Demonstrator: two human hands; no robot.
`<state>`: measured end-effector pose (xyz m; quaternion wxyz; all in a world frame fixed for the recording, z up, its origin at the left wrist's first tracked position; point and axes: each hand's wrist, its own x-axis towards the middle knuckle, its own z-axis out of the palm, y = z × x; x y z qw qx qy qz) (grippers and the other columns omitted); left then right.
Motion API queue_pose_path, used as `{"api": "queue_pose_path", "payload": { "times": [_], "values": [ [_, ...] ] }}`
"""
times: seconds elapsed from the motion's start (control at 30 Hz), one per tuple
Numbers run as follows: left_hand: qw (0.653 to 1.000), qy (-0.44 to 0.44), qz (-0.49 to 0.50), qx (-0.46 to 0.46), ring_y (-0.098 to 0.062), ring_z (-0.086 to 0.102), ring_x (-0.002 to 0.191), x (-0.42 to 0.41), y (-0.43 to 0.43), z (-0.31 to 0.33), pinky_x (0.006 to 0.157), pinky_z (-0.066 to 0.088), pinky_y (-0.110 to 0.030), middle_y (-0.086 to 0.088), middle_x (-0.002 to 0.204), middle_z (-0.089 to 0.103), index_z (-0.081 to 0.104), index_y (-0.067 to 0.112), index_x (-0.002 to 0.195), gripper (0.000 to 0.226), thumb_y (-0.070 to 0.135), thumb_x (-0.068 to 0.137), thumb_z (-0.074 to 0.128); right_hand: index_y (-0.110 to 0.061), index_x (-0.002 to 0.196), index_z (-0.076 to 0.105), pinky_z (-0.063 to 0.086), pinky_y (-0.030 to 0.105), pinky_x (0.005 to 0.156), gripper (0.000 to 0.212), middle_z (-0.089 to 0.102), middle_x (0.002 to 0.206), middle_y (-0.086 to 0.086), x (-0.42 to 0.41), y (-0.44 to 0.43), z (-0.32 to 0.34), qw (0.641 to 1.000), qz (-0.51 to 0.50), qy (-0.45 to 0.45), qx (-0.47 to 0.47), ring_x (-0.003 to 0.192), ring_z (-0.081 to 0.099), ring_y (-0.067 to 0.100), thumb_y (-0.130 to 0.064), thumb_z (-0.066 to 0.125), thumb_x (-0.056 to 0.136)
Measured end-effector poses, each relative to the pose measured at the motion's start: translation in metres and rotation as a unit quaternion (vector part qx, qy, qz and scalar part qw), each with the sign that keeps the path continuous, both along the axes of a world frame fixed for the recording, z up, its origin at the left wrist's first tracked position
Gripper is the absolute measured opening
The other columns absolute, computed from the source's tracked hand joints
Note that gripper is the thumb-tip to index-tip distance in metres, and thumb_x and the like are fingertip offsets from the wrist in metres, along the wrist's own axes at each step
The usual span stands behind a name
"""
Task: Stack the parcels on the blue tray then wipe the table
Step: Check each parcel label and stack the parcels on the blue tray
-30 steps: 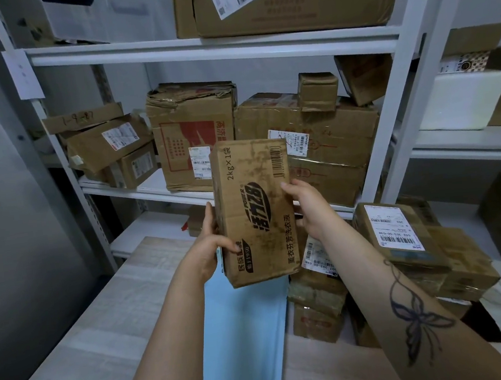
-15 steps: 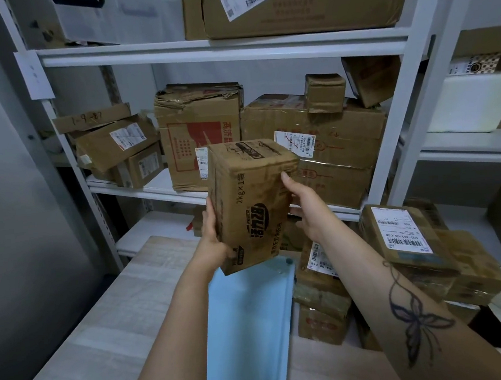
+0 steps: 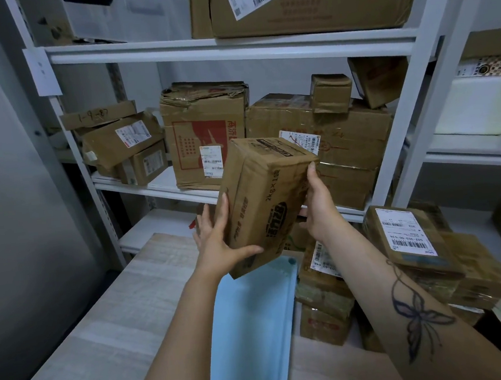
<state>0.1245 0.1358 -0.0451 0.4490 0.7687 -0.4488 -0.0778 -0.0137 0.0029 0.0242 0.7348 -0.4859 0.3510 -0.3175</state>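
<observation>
I hold a long brown cardboard parcel (image 3: 262,201) with black print in the air, tilted with its top end leaning away from me. My left hand (image 3: 217,242) grips its lower left side, thumb across the front. On the parcel's right edge my right hand (image 3: 318,204) holds with fingers wrapped round it. The blue tray (image 3: 256,327) lies flat on the light wooden table (image 3: 104,341) just below the parcel. A pile of several taped parcels (image 3: 408,254) sits on the table to the right of the tray.
White metal shelving (image 3: 229,51) stands right behind the table, loaded with cardboard boxes (image 3: 207,132). A second shelf unit at the right holds a white foam box (image 3: 480,106). A grey wall (image 3: 9,213) closes the left side.
The parcel went from upright with its front facing me to tilted, top end tipped away. Both hands shifted slightly lower and left with it.
</observation>
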Motion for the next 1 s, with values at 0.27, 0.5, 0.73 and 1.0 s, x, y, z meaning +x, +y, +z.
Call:
{"api": "queue_pose_path", "payload": {
  "times": [0.27,0.5,0.73,1.0],
  "values": [
    [0.99,0.11,0.078,-0.051,-0.022,0.033,0.13,-0.014,-0.007,0.01,0.105,0.033,-0.039,-0.007,0.139,0.033,0.003,0.042,0.148,0.12,0.047,0.059,0.083,-0.036,0.151,0.005,0.023,0.054,0.114,0.099,0.017,0.159,0.003,0.016,0.009,-0.019,0.996,0.009,0.011,-0.087,0.144,0.021,0.029,-0.058,0.066,0.076],
    [0.989,0.059,0.132,0.033,-0.025,0.042,0.126,-0.031,-0.013,0.028,0.099,0.043,-0.04,-0.007,0.135,0.042,0.029,0.018,0.144,0.111,0.072,0.056,0.068,-0.05,0.145,-0.009,0.03,0.053,0.112,0.144,0.004,0.161,-0.006,0.025,0.015,-0.035,0.983,0.122,0.087,-0.103,0.145,0.02,0.026,-0.075,0.079,0.034],
    [0.97,0.219,-0.043,-0.092,-0.007,0.052,0.115,-0.038,0.002,0.057,0.088,0.041,-0.019,0.009,0.121,0.059,0.051,0.021,0.135,0.047,0.021,0.089,0.062,-0.03,0.143,0.035,0.045,0.053,0.099,0.07,0.063,0.125,0.003,0.001,0.006,-0.042,0.998,0.049,-0.033,-0.013,0.111,0.061,0.028,-0.039,0.068,0.082],
    [0.951,0.246,-0.023,-0.187,-0.009,0.063,0.094,-0.041,-0.002,0.065,0.082,0.052,-0.015,-0.002,0.106,0.067,0.054,0.019,0.13,0.039,0.007,0.093,0.054,-0.014,0.106,0.068,0.043,0.05,0.101,0.038,0.07,0.108,0.013,-0.021,0.009,-0.045,0.972,0.04,-0.169,0.156,0.105,0.062,0.034,-0.046,0.053,0.09]
  ]
}}
